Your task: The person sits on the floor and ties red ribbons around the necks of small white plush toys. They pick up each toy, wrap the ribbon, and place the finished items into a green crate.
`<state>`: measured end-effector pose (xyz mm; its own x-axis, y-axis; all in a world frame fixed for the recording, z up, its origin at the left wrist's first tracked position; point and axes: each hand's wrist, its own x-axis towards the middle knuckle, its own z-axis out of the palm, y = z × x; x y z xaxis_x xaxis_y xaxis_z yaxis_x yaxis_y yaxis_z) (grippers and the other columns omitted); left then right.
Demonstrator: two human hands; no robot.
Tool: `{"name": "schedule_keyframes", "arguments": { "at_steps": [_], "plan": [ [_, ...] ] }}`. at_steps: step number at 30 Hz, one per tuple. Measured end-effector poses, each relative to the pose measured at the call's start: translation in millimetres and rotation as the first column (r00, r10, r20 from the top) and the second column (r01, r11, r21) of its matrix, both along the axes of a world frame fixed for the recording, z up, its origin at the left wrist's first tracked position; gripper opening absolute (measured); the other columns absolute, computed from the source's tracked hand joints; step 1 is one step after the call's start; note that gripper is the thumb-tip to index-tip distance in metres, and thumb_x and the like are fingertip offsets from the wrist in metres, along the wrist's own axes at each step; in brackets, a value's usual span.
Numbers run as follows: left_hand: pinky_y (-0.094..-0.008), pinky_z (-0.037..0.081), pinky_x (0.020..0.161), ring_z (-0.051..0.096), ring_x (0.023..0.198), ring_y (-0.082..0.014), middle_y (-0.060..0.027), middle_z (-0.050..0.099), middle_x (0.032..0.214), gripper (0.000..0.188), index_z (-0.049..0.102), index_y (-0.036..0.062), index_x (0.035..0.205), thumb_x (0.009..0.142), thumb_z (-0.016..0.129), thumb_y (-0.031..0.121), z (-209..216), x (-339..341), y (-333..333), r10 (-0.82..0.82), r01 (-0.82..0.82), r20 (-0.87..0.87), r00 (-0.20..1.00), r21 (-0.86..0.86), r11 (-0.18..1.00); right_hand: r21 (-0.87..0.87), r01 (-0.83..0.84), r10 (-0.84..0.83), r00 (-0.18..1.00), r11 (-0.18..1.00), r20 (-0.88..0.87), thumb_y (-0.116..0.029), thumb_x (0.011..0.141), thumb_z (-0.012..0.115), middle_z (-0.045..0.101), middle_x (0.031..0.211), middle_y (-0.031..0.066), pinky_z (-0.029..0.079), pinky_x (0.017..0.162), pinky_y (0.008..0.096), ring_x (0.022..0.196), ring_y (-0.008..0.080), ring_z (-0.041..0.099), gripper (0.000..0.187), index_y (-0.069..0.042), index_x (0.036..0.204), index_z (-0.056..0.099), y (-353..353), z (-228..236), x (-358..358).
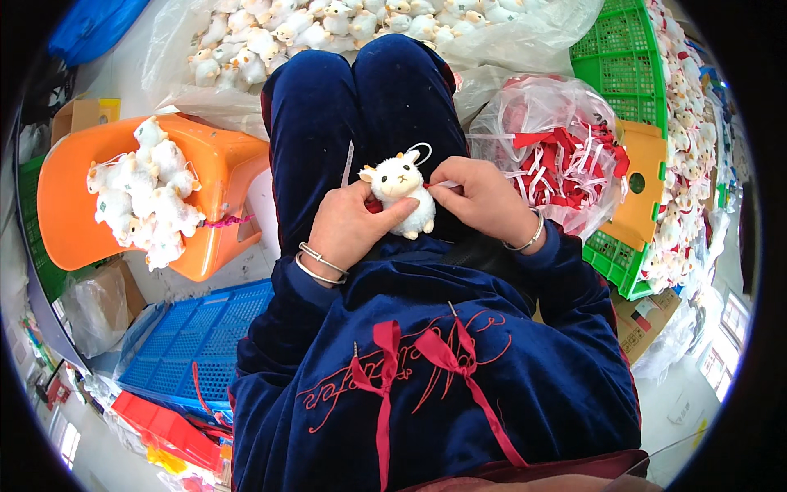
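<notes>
A small white plush sheep point(398, 182) with dark eyes, yellowish horns and a white hanging loop sits upright above my lap, facing up. My left hand point(348, 221) is closed around its left side, thumb across its front. At its other side my right hand point(475, 194) pinches a thin red-and-white strip point(434, 186) close against the plush; most of the strip is hidden by my fingers. A bit of red also shows under my left thumb. A narrow white strip point(348, 162) lies on my leg beside my left hand.
An orange plastic stool point(70, 197) on the left bears a pile of similar plush sheep point(152, 193). Ahead, many more lie on clear plastic sheeting point(525, 41). To the right are a clear bag of red-and-white strips point(566, 164) and green crates point(615, 49). A blue crate point(197, 336) stands at lower left.
</notes>
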<state>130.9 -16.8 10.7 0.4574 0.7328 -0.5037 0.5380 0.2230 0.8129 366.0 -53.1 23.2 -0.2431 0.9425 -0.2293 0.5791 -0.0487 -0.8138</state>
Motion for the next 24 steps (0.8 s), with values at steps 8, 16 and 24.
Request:
{"name": "schedule_keyframes", "arguments": {
  "at_steps": [8, 16, 24],
  "plan": [
    [-0.036, 0.058, 0.072, 0.074, 0.078, -0.0307, -0.0186, 0.074, 0.086, 0.061, 0.071, -0.0039, 0.102, 0.078, 0.084, 0.05, -6.6, -2.6, -8.3, 0.051, -0.059, 0.064, 0.997, 0.117, 0.991, -0.072, -0.083, 0.093, 0.983, 0.994, 0.159, -0.017, 0.088, 0.064, 0.068, 0.078, 0.0187, 0.053, 0.067, 0.047, 0.076, 0.0404, 0.067, 0.015, -0.003, 0.089, 0.069, -3.4, 10.3, 1.4],
    [-0.0375, 0.057, 0.067, 0.073, 0.071, -0.0323, -0.0202, 0.073, 0.079, 0.055, 0.074, -0.0042, 0.089, 0.083, 0.079, 0.05, -7.3, -2.9, -15.5, 0.032, -0.037, 0.08, 0.996, 0.061, 0.997, 0.015, -0.065, 0.065, 0.997, 0.998, 0.038, -0.013, 0.088, 0.064, 0.068, 0.09, 0.0192, 0.053, 0.072, 0.0456, 0.084, 0.0392, 0.067, 0.013, -0.001, 0.092, 0.068, -5.1, 1.3, -5.4],
    [-0.0419, 0.053, 0.06, 0.069, 0.064, -0.0341, -0.0154, 0.07, 0.07, 0.045, 0.072, 0.0031, 0.085, 0.089, 0.074, 0.048, -17.6, -2.6, -26.4, 0.12, -0.117, 0.013, 0.993, 0.368, 0.922, -0.029, -0.145, 0.148, 0.957, 0.989, 0.25, -0.016, 0.091, 0.062, 0.068, 0.089, 0.016, 0.053, 0.072, 0.0469, 0.083, 0.0386, 0.067, 0.014, -0.003, 0.094, 0.068, 1.8, 2.0, -11.5]
  ]
}}
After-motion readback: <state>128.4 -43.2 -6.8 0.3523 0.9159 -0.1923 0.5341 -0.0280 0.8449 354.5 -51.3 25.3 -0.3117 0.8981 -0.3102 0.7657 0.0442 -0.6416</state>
